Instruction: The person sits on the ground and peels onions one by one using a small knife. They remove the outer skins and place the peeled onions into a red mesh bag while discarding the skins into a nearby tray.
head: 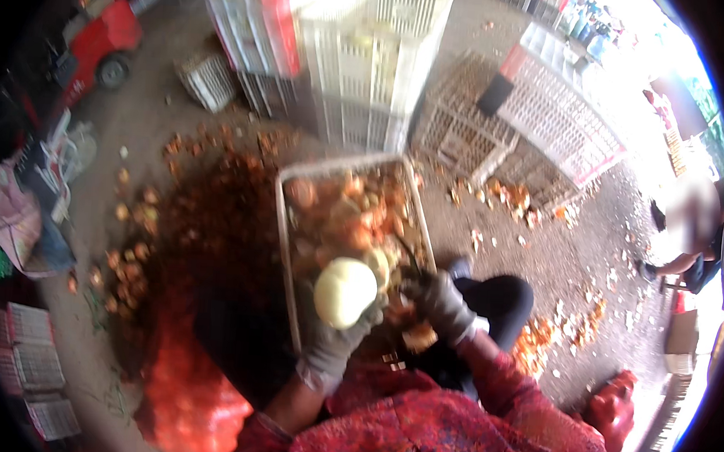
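My left hand [342, 343], in a grey glove, holds a peeled, pale onion [345, 293] over the near left part of a plastic crate [282, 221]. Onion skins and onions [362, 220] fill much of that crate. My right hand [435, 299], gloved too, is closed around a small dark tool, seemingly a knife [408, 249], its blade pointing up and left over the crate. Another pale onion [377, 268] shows just behind the held one, partly hidden; what supports it cannot be told. The two hands are apart.
Tall stacked plastic crates [371, 71] stand beyond, with more crates [530, 118] to their right. Loose onions [127, 277] lie on the floor at left, near a red mesh sack [193, 396]. Skins [535, 342] litter the floor at right. Another person [697, 228] sits far right.
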`<state>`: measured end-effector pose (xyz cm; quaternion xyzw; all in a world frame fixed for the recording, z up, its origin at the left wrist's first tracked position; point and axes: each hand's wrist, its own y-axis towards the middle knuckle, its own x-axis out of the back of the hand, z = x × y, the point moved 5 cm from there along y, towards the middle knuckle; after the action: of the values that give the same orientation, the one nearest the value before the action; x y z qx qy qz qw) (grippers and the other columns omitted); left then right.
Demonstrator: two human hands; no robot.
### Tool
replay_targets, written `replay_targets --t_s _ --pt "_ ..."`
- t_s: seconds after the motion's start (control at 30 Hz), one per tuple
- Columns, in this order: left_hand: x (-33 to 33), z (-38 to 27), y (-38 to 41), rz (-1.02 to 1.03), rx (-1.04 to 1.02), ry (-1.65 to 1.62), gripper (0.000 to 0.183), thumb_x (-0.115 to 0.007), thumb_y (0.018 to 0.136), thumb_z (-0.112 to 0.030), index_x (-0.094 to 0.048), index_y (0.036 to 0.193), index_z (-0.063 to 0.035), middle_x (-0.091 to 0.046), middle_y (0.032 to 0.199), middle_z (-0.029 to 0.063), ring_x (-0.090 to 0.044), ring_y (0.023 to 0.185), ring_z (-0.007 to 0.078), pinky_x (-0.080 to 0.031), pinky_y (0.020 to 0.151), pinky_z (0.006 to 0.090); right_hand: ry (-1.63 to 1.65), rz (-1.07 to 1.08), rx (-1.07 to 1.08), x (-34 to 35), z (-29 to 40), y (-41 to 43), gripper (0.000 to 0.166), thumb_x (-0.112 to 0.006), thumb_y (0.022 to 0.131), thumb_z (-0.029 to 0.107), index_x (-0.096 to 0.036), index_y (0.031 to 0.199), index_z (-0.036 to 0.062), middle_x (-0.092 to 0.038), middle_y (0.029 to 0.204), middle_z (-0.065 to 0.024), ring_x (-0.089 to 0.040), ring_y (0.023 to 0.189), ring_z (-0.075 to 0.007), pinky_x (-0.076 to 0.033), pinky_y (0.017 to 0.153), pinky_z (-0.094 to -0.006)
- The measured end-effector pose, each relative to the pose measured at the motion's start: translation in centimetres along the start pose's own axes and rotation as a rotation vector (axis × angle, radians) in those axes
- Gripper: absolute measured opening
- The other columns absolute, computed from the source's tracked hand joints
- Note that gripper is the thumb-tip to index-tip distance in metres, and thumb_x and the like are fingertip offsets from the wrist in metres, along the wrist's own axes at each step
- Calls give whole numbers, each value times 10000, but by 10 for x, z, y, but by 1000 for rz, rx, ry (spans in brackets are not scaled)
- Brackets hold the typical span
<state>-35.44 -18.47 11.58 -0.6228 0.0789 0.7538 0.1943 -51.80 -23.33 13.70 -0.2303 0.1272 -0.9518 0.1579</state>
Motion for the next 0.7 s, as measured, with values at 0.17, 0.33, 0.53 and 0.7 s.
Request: replay_targets --t_s 0.17,0.33,0.53,0.7 --pt "-32 -26 46 -154 -173 271 718 -581 746 -620 -510 1198 -67 -570 1081 192 -565 966 379 -538 747 486 217 -98 -125 -4 -33 3 267 -677 800 243 -643 957 31 -672 812 -103 -627 732 -154 -488 679 -319" --pt "-130 -69 168 -152 -387 744 707 -571 765 -603 -451 1233 -87 -477 1162 180 -491 1061 339 -539 785 433 449 0 -236 -7 -51 11 242 -657 839 216 -634 955 5 -645 807 -29 -588 745 -114 -485 683 -270" --pt "-299 -90 289 31 -519 972 1037 -536 768 -646 -40 1415 -4 -230 1356 286 -356 1205 414 -359 986 520 579 188 -29 -50 -74 27 259 -671 825 147 -610 1048 30 -603 810 3 -564 696 -98 -477 595 -243" --pt "-281 -176 205 47 -751 1234 1086 -578 751 -627 -13 1423 13 -227 1383 265 -375 1207 417 -354 967 520 447 211 -18 -66 -63 34 228 -641 837 128 -616 1048 46 -610 796 4 -559 659 -90 -468 554 -243"
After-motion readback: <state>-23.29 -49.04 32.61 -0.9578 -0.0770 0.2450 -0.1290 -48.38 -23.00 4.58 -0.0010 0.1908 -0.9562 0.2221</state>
